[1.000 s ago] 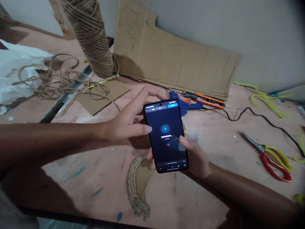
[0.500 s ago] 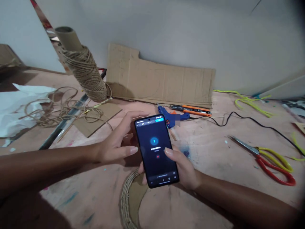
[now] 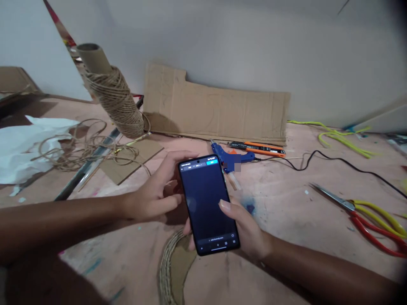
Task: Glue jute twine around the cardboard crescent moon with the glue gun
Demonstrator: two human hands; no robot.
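Note:
A black smartphone [image 3: 208, 203] is held upright and slightly tilted above the table, its screen mostly dark with a browser bar at the bottom. My right hand [image 3: 246, 224] grips its lower right side, thumb over the screen and fingertips showing at the lower left edge. At the phone's upper left, my left hand [image 3: 155, 195] curves around the edge, with its thumb at the side and some fingers hidden behind. Below the phone lies a curved cardboard piece [image 3: 182, 271] edged with rows of twine [image 3: 165, 267], partly covered by the phone and hand.
Behind the phone are a blue glue gun [image 3: 232, 159] with a black cord and an orange utility knife [image 3: 260, 149]. Scissors [image 3: 359, 212] lie right. A twine spool [image 3: 114, 97], loose twine and white paper [image 3: 28, 148] occupy the left. Cardboard [image 3: 216, 110] leans on the wall.
The Bluetooth symbol, text and red cross have vanished from the phone's screen. My left thumb has drawn back slightly at the phone's left edge. The view has shifted a little.

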